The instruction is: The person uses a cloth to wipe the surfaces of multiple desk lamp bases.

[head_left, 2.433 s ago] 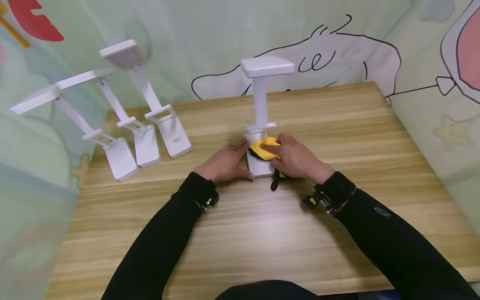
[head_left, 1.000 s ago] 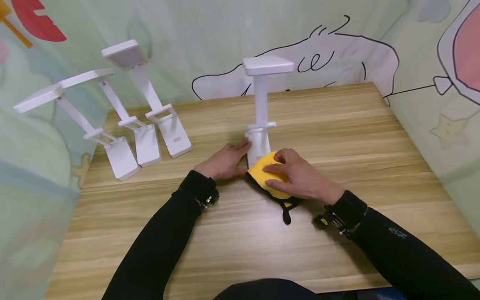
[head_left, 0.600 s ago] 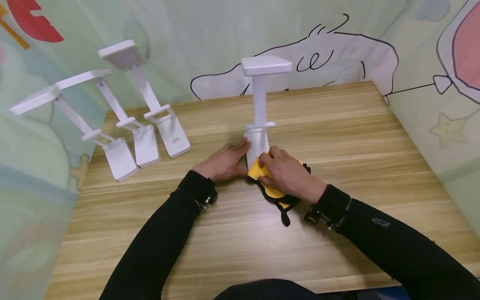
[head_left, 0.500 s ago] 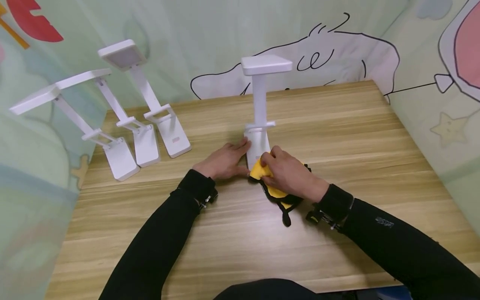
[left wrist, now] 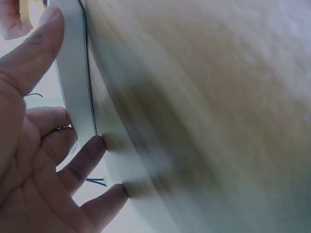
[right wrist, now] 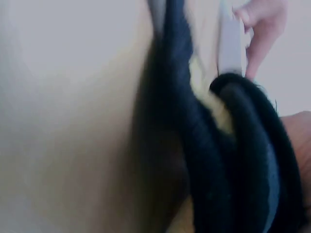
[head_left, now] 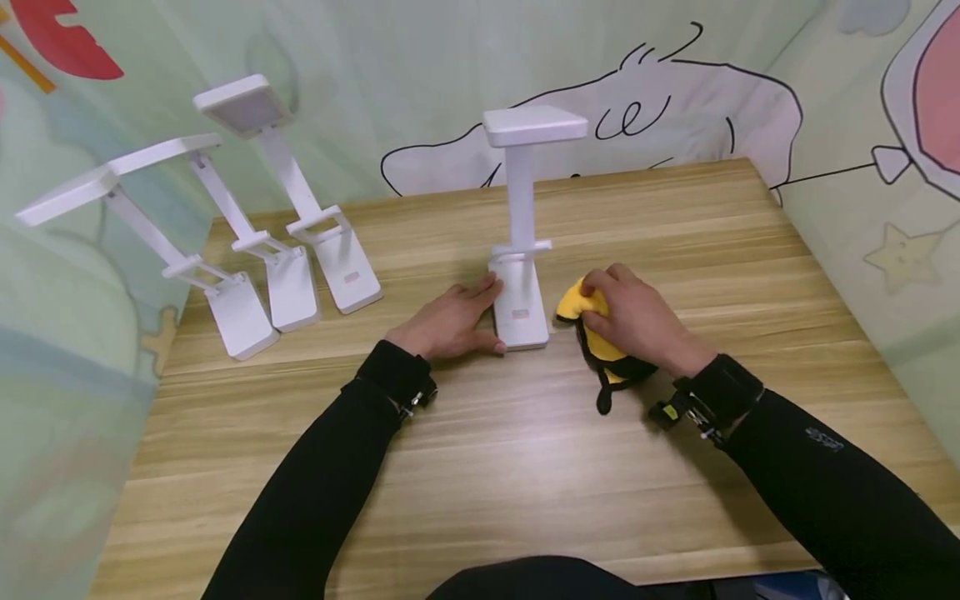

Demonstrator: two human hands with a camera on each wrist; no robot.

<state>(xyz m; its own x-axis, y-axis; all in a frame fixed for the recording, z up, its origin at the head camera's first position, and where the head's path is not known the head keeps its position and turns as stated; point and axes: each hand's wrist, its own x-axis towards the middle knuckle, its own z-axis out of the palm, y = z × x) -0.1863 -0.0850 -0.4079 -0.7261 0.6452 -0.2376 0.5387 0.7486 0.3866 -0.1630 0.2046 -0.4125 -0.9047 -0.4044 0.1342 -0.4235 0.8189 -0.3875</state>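
Observation:
In the head view a white desk lamp [head_left: 522,192] stands unfolded at mid-table, its flat head level and its base towards me. My left hand [head_left: 450,323] rests along the base's left side, thumb near the front corner and fingers further back; the left wrist view shows the thumb and fingertips against the white base [left wrist: 75,63]. To the right of the lamp, apart from it, my right hand [head_left: 637,315] pinches a bunched yellow cleaning cloth [head_left: 600,343] with black edging and a hanging loop. The cloth's dark edging [right wrist: 209,160] fills much of the right wrist view.
Three more white desk lamps stand unfolded at the back left: an outer lamp [head_left: 242,317], a middle lamp [head_left: 292,292] and an inner lamp [head_left: 348,271]. The wooden table [head_left: 450,492] meets a printed curtain [head_left: 390,75] behind and at both sides.
The right hand moves the cloth off the lamp's base to the right, after passing over its front end. The base's front is uncovered now. My left hand stays at the lamp's side.

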